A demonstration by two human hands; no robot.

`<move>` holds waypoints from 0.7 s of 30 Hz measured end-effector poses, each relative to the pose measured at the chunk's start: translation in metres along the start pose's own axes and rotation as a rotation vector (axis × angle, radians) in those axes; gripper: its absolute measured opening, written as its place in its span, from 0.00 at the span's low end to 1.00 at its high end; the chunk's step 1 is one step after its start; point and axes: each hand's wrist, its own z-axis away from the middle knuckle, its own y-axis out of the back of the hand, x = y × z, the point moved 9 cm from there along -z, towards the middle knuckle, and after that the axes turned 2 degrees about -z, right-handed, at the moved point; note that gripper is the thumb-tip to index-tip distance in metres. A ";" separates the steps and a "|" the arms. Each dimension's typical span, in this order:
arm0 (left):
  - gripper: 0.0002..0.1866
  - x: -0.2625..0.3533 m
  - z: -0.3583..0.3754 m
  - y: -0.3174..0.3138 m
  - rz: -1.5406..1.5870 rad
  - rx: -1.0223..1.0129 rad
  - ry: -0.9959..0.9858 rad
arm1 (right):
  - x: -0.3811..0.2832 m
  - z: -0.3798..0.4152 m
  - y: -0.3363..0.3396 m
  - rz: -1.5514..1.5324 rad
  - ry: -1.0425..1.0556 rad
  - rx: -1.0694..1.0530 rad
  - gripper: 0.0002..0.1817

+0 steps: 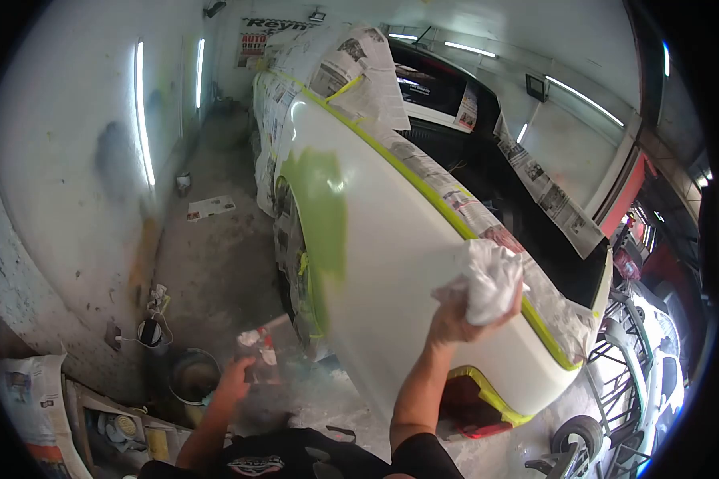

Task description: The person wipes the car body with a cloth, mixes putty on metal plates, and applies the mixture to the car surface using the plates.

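The white rear side panel [391, 231] of a pickup truck fills the middle of the head view, with a green patch [319, 207] around its wheel arch. My right hand [453, 318] is closed around a bunched white cloth [494, 281], close over the panel near its taped upper edge. Lower left, my left hand [233, 378] grips a flat, brownish piece with red and white marks [259, 351]; its exact kind I cannot tell. Yellow-green masking tape [423, 191] and newspaper [447, 188] line the bed rail. Tape also borders the red tail light [467, 403].
A bucket [194, 377] stands on the floor at lower left, beside a cluttered shelf [112, 423]. A newspaper sheet [210, 208] lies farther back near the left wall [64, 160]. At lower right are a wheel [577, 436] and metal frames [615, 375].
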 end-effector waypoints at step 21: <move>0.16 -0.154 -0.310 0.046 0.923 -0.042 0.589 | 0.105 0.198 -0.374 1.341 0.198 -0.836 0.24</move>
